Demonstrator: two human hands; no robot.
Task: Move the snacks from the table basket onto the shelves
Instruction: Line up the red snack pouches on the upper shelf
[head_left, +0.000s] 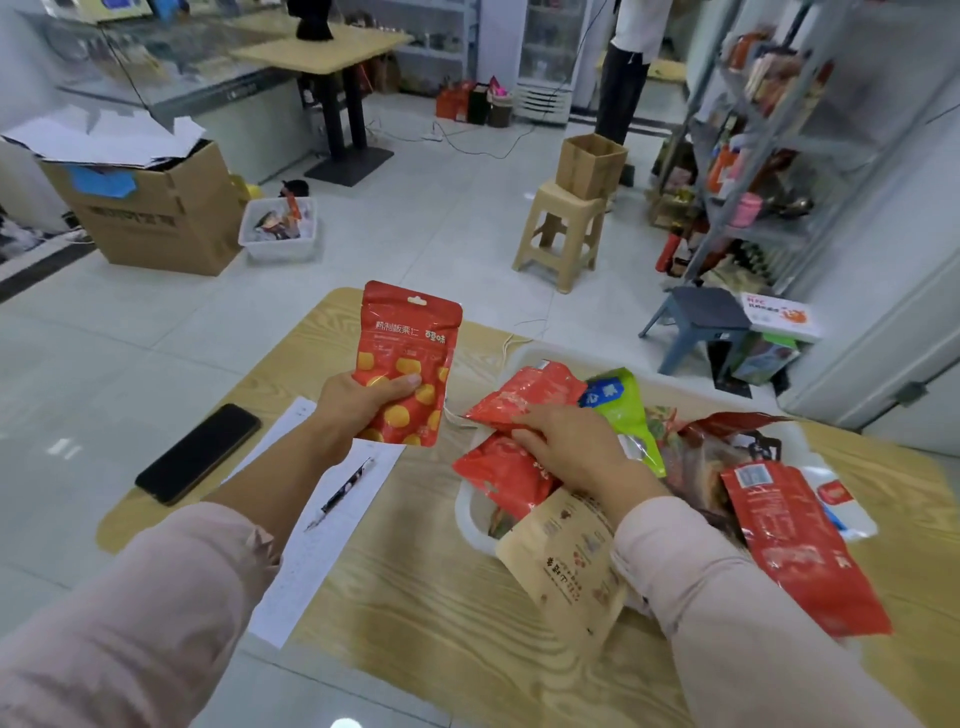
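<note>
Left hand (363, 410) is gripping chestnut pouch (410, 343) beside basket (470, 525), right hand (571, 447) is grabbing red packet (524, 395) inside, risking knocking overhanging tan pouch (566, 561) out.

Basket (469, 522) of snack packets (524, 392) on the table (441, 623) at right; phone (197, 452) left, pen (345, 491) on paper (311, 566) between

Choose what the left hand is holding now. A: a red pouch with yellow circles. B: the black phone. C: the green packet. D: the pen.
A: the left hand grips the red pouch by its lower part, upright over the table; the phone lies flat on the table.
</note>
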